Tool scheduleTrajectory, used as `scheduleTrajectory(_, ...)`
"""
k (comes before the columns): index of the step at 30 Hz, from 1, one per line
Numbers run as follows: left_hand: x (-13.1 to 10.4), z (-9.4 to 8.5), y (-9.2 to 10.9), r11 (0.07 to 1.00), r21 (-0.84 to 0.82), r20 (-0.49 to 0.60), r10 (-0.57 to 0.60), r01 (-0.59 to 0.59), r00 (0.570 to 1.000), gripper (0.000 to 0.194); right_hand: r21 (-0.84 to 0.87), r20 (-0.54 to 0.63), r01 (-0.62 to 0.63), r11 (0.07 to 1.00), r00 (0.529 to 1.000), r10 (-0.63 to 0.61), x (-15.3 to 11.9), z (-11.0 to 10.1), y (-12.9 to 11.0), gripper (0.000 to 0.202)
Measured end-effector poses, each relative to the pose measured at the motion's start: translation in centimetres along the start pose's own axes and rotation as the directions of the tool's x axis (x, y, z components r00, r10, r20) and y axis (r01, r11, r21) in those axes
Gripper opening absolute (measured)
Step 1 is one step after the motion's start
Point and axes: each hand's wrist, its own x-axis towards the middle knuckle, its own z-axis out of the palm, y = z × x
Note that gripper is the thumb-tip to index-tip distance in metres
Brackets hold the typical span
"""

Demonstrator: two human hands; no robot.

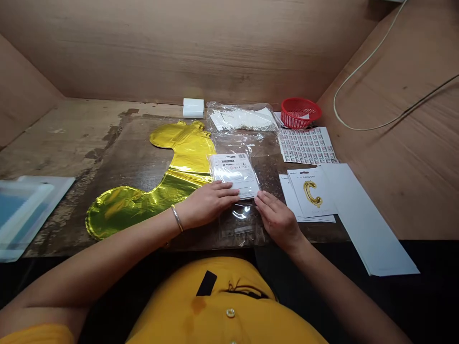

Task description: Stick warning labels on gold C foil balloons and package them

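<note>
A white printed packet (236, 173) in clear plastic lies on the dark table, in front of me. My left hand (211, 201) lies flat over its lower left part, fingers stretched out. At the packet's lower right corner are the fingertips of my right hand (278, 217), pressed together; whether they grip the plastic is hard to make out. More clear plastic (240, 224) spreads below the packet, between my hands. A gold foil balloon (179, 165) lies flat at the left, its right side touching the packet.
Cards with a gold letter C (312, 191) lie at the right beside long white sheets (366, 215). Behind are a sticker sheet (306, 145), a red basket (299, 119), a bag of white pieces (244, 118) and a white roll (193, 109). Plastic sleeves (28, 210) lie far left.
</note>
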Motion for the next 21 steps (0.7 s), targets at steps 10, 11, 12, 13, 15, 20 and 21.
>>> scheduleTrajectory(10, -1.6, 1.8, -0.2, 0.999, 0.051, 0.056, 0.011, -0.014, 0.998, 0.042, 0.146, 0.187, 0.031, 0.989, 0.981, -0.059, -0.4, -0.4, -1.0, 0.040)
scheduleTrajectory(11, -1.9, 1.6, -0.3, 0.998, 0.061, 0.067, 0.024, -0.029, 0.997, 0.042, 0.155, 0.199, 0.032, 0.987, 0.978, -0.063, -0.6, -0.1, -1.1, 0.039)
scheduleTrajectory(12, -2.2, 1.4, -0.3, 0.996, 0.067, 0.081, 0.048, -0.053, 0.996, 0.042, 0.159, 0.205, 0.032, 0.987, 0.977, -0.065, -0.7, 0.2, -1.1, 0.038)
scheduleTrajectory(13, -2.5, 1.2, -0.4, 0.994, 0.071, 0.100, 0.076, -0.083, 0.992, 0.040, 0.159, 0.214, 0.027, 0.987, 0.975, -0.061, -0.7, 0.3, -1.2, 0.037)
scheduleTrajectory(15, -3.2, 0.8, -0.4, 0.988, 0.074, 0.138, 0.127, -0.138, 0.982, 0.036, 0.148, 0.227, 0.019, 0.989, 0.972, -0.053, -0.7, 0.4, -1.2, 0.036)
scheduleTrajectory(20, -4.8, 0.2, 0.3, 0.980, 0.116, 0.219, 0.134, -0.162, 0.966, 0.033, 0.078, 0.235, 0.030, 0.997, 0.971, -0.048, -0.4, 0.0, -1.4, 0.033)
scheduleTrajectory(21, -4.9, 0.0, 0.5, 0.980, 0.113, 0.234, 0.136, -0.166, 0.963, 0.034, 0.075, 0.233, 0.031, 0.997, 0.971, -0.048, -0.5, 0.0, -1.5, 0.032)
